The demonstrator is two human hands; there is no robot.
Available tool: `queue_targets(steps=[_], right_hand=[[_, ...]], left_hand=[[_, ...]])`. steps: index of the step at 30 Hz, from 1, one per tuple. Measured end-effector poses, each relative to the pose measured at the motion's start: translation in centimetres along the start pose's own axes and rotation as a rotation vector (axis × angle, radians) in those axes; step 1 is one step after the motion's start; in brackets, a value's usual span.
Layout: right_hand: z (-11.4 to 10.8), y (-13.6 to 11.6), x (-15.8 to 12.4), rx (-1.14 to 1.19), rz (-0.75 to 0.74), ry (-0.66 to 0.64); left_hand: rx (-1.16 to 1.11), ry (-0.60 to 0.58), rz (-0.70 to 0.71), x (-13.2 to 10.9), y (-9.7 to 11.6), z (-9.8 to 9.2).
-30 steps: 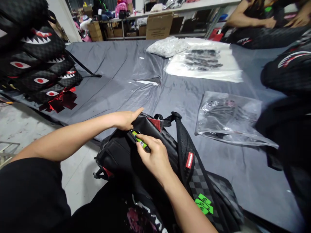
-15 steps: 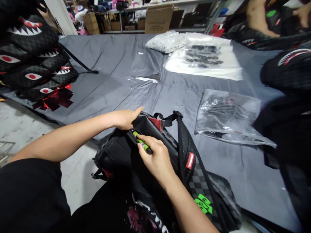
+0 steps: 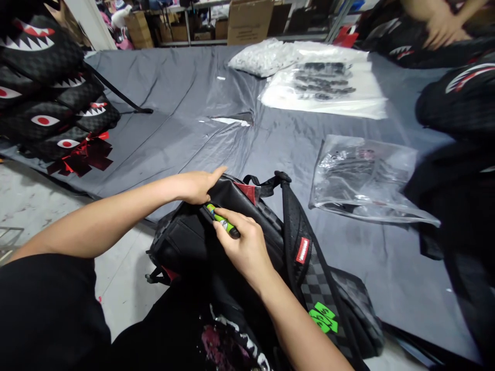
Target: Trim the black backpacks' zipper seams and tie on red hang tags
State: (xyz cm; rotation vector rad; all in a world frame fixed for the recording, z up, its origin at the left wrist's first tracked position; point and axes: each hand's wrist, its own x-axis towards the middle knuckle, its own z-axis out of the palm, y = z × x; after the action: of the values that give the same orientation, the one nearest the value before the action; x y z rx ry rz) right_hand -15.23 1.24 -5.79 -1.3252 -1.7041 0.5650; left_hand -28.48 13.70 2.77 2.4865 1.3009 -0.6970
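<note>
A black backpack point(image 3: 185, 234) with checkered panels and red corner patches leans between my body and the table edge. My left hand point(image 3: 197, 186) grips its upper edge, fingers curled over and thumb sticking out. In my right hand point(image 3: 245, 239) is a green marker point(image 3: 221, 219) with a black end, gripped between thumb and fingers. Its front end points at the bag's dark surface just below my left hand; I cannot tell whether it touches. A shoulder strap point(image 3: 296, 221) with a red label hangs on the right, above green stickers point(image 3: 324, 318) on a checkered panel.
Black bags with shark-mouth prints point(image 3: 46, 87) are stacked on the left of the grey-covered table point(image 3: 185, 129). Clear plastic bags point(image 3: 359, 175) and white packaging point(image 3: 325, 87) lie on it. At far right, another person's hands point(image 3: 443, 23) rest over more black bags.
The marker and my right hand have shifted slightly up and left. The view has tilted a little. The other person's hands have come together over the bag.
</note>
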Motion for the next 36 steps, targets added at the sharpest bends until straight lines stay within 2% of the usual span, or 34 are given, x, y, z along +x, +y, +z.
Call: queue_targets(steps=[10, 16, 20, 24, 27, 31, 36], right_hand=[[-2.7, 0.3, -0.7, -0.049, 0.038, -0.073], [-1.5, 0.4, -0.9, -0.110, -0.018, 0.007], [-0.8, 0.4, -0.7, -0.087, -0.038, 0.000], [-0.7, 0.1, -0.3, -0.076, -0.007, 0.016], [-0.7, 0.0, -0.2, -0.038, -0.010, -0.022], [-0.8, -0.1, -0.3, -0.143, -0.013, 0.001], [-0.7, -0.7, -0.2, -0.109, -0.037, -0.010]], left_hand=[[-0.016, -0.007, -0.003, -0.1, 0.0, -0.1], [-0.023, 0.001, 0.006, 0.1, -0.2, -0.1], [-0.015, -0.002, 0.005, 0.2, -0.2, 0.0], [-0.007, 0.001, 0.006, 0.2, -0.2, 0.1], [0.005, 0.001, 0.003, 0.2, -0.1, 0.1], [-0.006, -0.007, 0.004, 0.2, -0.1, 0.0], [-0.012, 0.006, 0.010, 0.2, -0.2, 0.0]])
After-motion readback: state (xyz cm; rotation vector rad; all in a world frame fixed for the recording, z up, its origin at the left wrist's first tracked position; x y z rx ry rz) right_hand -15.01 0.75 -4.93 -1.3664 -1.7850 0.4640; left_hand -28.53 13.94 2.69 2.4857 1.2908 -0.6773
